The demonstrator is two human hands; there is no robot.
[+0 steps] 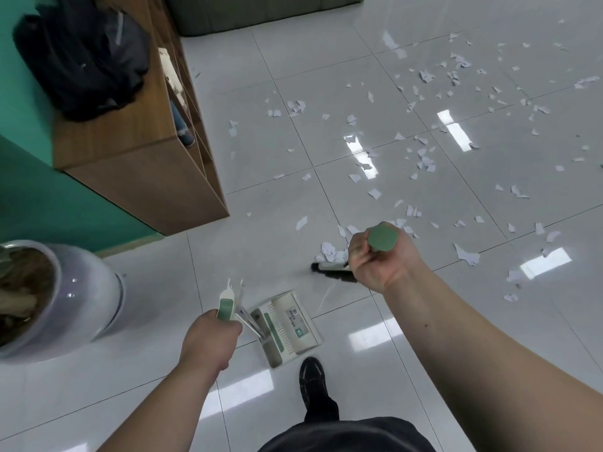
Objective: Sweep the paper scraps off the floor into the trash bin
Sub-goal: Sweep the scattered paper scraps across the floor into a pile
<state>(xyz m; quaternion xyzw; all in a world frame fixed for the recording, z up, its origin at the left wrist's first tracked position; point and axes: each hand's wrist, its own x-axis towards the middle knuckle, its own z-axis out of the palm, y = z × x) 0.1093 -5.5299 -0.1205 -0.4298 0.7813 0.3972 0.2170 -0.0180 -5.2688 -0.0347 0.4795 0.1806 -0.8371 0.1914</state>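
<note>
If the right hand [378,261], gripping the broom [330,270], pushes too fast, paper scraps [424,158] at one o'clock can fly past the dustpan [288,327]. The left hand [212,336] grips its handle.

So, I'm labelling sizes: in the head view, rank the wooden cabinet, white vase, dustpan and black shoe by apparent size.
1. wooden cabinet
2. white vase, cut off at the frame edge
3. dustpan
4. black shoe

The right hand [378,262] hides the shaft of the broom [332,273] and much of its dark bristles. The label on the dustpan [290,344] is too small to read. The frame edge cuts the white vase [91,288] at 9 o'clock and the green sofa [261,11] at 12 o'clock.
</note>
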